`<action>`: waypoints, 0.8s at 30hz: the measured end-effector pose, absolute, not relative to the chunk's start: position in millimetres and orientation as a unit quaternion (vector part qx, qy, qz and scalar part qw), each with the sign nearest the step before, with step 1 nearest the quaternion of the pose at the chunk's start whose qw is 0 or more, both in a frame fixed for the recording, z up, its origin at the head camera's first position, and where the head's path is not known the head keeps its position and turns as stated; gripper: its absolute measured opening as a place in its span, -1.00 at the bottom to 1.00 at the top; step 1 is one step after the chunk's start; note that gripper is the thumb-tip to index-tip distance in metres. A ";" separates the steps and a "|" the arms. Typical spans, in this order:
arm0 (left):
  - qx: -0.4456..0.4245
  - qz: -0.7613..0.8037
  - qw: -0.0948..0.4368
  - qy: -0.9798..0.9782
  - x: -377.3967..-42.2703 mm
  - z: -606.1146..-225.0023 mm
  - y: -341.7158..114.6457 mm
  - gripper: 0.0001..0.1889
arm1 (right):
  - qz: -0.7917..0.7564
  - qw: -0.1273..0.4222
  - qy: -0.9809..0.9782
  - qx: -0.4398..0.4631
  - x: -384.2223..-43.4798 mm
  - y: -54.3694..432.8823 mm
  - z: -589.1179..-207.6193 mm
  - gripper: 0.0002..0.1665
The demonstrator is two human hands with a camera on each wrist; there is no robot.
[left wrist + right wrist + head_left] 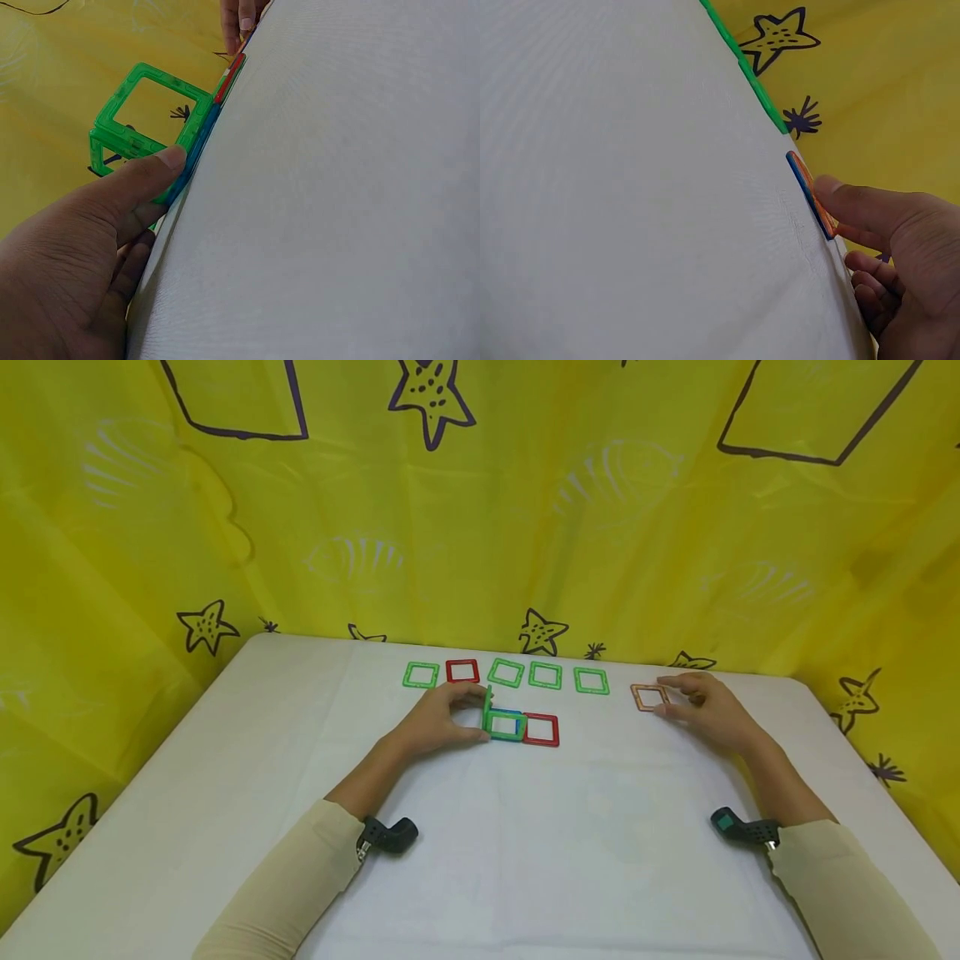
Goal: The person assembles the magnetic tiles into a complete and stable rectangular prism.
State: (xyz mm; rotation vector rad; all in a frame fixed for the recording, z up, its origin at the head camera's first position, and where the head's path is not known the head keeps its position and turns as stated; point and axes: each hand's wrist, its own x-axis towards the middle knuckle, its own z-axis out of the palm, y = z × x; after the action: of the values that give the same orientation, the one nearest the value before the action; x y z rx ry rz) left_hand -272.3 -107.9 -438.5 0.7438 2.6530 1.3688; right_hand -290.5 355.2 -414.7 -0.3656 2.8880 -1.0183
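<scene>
Head; right fingers [677, 682] on orange frame [636, 698]

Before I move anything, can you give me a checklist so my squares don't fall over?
1. Left hand holding the standing green squares: ok, thumb in front.
2. Green squares meeting at a corner: ok.
3. Front red square flat beside the blue base square: ok, edges meet.
4. Right hand pinching the orange square: ok.
5. Orange square joined to your build: not ok, it lies apart, off to the right.
6. Just one square in the right hand: cannot tell, a blue edge shows along the orange.
</scene>
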 end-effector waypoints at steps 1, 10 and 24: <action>0.241 0.446 0.033 0.861 -272.4 -438.5 -108.1 -0.36 | -0.330 0.031 0.937 -0.114 -290.6 354.9 -414.9 -0.28; 0.244 0.447 0.031 0.860 -273.7 -439.7 -109.3 -0.36 | -0.333 0.026 0.936 -0.108 -291.7 353.9 -417.7 -0.33; 0.241 0.446 0.036 0.861 -272.6 -438.3 -108.2 -0.36 | -0.380 -0.048 0.918 -0.104 -285.6 351.4 -413.5 -0.40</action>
State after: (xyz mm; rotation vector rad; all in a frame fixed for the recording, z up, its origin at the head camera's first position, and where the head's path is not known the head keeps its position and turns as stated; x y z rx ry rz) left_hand -272.6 -108.2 -438.3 0.7390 2.6466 1.3698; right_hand -285.6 351.4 -413.5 -0.3355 2.9742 -1.2329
